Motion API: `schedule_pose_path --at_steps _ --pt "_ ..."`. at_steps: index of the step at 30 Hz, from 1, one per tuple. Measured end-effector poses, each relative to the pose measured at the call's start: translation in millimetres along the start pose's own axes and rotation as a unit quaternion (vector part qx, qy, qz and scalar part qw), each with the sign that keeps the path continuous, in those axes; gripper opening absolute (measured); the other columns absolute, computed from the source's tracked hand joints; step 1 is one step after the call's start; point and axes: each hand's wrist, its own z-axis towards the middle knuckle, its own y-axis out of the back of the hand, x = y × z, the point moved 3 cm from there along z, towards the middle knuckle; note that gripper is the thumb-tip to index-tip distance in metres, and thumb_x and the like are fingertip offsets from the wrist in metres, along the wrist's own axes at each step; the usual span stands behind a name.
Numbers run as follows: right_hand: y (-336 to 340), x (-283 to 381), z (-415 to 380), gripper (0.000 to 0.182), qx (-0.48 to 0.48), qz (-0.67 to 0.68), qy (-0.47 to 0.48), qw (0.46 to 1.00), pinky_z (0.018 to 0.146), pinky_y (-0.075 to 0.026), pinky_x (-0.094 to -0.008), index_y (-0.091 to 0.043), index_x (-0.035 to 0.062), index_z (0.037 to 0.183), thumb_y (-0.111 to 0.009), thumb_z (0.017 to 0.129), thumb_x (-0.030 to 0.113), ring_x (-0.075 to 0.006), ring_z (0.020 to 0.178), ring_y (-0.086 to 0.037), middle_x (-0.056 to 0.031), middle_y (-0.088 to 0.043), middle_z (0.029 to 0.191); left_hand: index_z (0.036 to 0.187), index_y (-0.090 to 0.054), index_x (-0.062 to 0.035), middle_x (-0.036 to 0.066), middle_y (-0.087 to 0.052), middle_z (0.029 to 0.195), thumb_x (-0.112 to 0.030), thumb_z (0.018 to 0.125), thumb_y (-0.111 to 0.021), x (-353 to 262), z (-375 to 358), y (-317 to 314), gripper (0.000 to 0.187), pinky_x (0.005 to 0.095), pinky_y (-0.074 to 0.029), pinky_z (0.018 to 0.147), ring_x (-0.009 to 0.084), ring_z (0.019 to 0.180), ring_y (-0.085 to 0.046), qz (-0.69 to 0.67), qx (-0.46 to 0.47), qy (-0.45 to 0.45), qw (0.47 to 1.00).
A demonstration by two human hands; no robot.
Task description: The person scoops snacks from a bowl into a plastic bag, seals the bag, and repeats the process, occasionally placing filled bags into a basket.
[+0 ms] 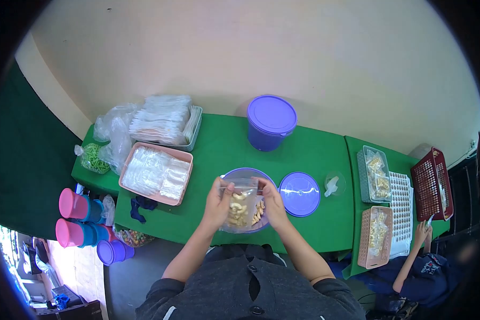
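A clear zip bag point(242, 208) partly filled with pale curved snack pieces is held upright between my two hands. My left hand point(217, 202) grips its left edge near the top. At the upper right corner, the fingers of my right hand point(272, 200) close on the same bag. Behind and below the bag stands a purple tub point(266, 174), partly hidden by it, with more snack pieces point(258, 209) inside. Right of the tub lies a round purple lid point(300, 194). A small clear dish with a whitish scoop-like thing point(332, 186) sits beyond the lid.
A lidded purple bucket point(272, 122) stands at the back. Left are a pink tray of clear bags point(183, 188) and a basket of stacked bags point(161, 120). At right, baskets of filled bags point(376, 237), a sticker sheet point(401, 208) and a red basket point(432, 184) sit near another person point(426, 277).
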Motion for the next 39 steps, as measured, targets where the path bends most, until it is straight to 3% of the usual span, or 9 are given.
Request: schedule_pose_path --at_steps 10,12,21,24,25,30,33,36,39 --pt "-1 32 -32 0.007 -0.021 -0.009 0.082 0.996 0.077 -0.044 -0.0251 -0.069 0.0000 0.090 -0.067 0.086 0.006 -0.0106 0.084 -0.058 -0.0036 -0.062 0.091 0.088 -0.053 -0.0019 0.001 -0.057 0.082 -0.020 0.094 -0.060 -15 -24 -27 0.021 0.0251 -0.042 0.073 0.0090 0.079 -0.052 -0.038 0.077 -0.024 0.996" --pt "1 41 -37 0.014 -0.017 0.001 0.058 0.998 0.074 -0.043 -0.0257 -0.069 -0.0020 0.091 -0.067 0.087 0.011 -0.0120 0.082 -0.056 -0.0050 -0.062 0.088 0.083 -0.058 -0.0005 0.003 -0.063 0.078 -0.016 0.093 -0.061 -19 -24 -25 0.018 0.0344 -0.041 0.100 0.0066 0.078 -0.056 0.036 0.073 -0.061 0.995" --pt "44 38 -55 0.025 0.075 -0.141 0.083 0.984 0.078 -0.044 -0.0290 -0.068 -0.0007 0.100 -0.056 0.094 0.021 -0.0133 0.082 -0.056 -0.0058 -0.066 0.096 0.101 -0.064 0.0027 0.011 -0.069 0.083 -0.024 0.097 -0.052 -25 -22 -11 0.030 0.0401 -0.035 0.108 0.0155 0.085 -0.065 0.186 0.210 -0.062 0.958" --pt "124 35 -61 0.026 -0.219 -0.091 0.036 0.971 0.072 -0.046 -0.0261 -0.068 0.0008 0.099 -0.054 0.095 0.022 -0.0123 0.075 -0.058 -0.0040 -0.066 0.087 0.100 -0.063 0.0013 0.015 -0.067 0.089 -0.025 0.098 -0.049 3 2 36 0.030 0.0391 -0.040 0.102 0.0199 0.093 -0.063 0.044 0.035 -0.035 0.998" --pt "166 35 -67 0.027 -0.296 -0.024 0.012 0.955 0.082 -0.047 -0.0306 -0.062 -0.0019 0.109 -0.051 0.097 0.020 -0.0144 0.090 -0.059 -0.0096 -0.064 0.106 0.101 -0.063 0.0007 0.017 -0.066 0.094 -0.023 0.097 -0.051 3 15 60 0.027 0.0383 -0.042 0.098 0.0230 0.096 -0.062 0.139 -0.029 -0.040 0.989" --pt "425 -31 -135 0.035 -0.629 0.146 0.120 0.754 0.084 -0.057 -0.0364 -0.046 -0.0170 0.119 -0.046 0.094 0.007 -0.0302 0.104 -0.059 -0.0218 -0.055 0.117 0.116 -0.053 -0.0006 0.020 -0.059 0.113 -0.024 0.084 -0.067 124 37 231 0.042 0.0399 -0.045 0.092 0.0322 0.109 -0.056 0.466 -0.150 0.010 0.872" --pt "479 -49 -178 0.040 -0.718 0.270 0.169 0.618 0.094 -0.054 -0.0389 -0.043 -0.0168 0.122 -0.048 0.095 0.013 -0.0351 0.112 -0.054 -0.0282 -0.046 0.126 0.125 -0.046 -0.0017 0.019 -0.056 0.118 -0.027 0.076 -0.075 141 36 241 0.063 0.0423 -0.045 0.092 0.0338 0.113 -0.053 0.571 -0.155 0.122 0.797" --pt "541 -102 -201 0.046 -0.602 0.426 0.222 0.638 0.096 -0.051 -0.0416 -0.039 -0.0127 0.129 -0.048 0.095 0.018 -0.0383 0.115 -0.051 -0.0291 -0.044 0.128 0.130 -0.041 -0.0038 0.018 -0.056 0.117 -0.030 0.072 -0.079 143 47 239 0.074 0.0430 -0.046 0.092 0.0338 0.115 -0.052 0.611 -0.156 0.202 0.750" --pt "524 -112 -174 0.053 -0.613 0.303 0.170 0.710 0.100 -0.048 -0.0422 -0.036 -0.0075 0.132 -0.049 0.095 0.027 -0.0376 0.114 -0.052 -0.0232 -0.047 0.126 0.128 -0.046 -0.0062 0.018 -0.059 0.113 -0.033 0.070 -0.080 125 53 229 0.073 0.0420 -0.046 0.092 0.0339 0.112 -0.055 0.640 -0.187 0.224 0.711"
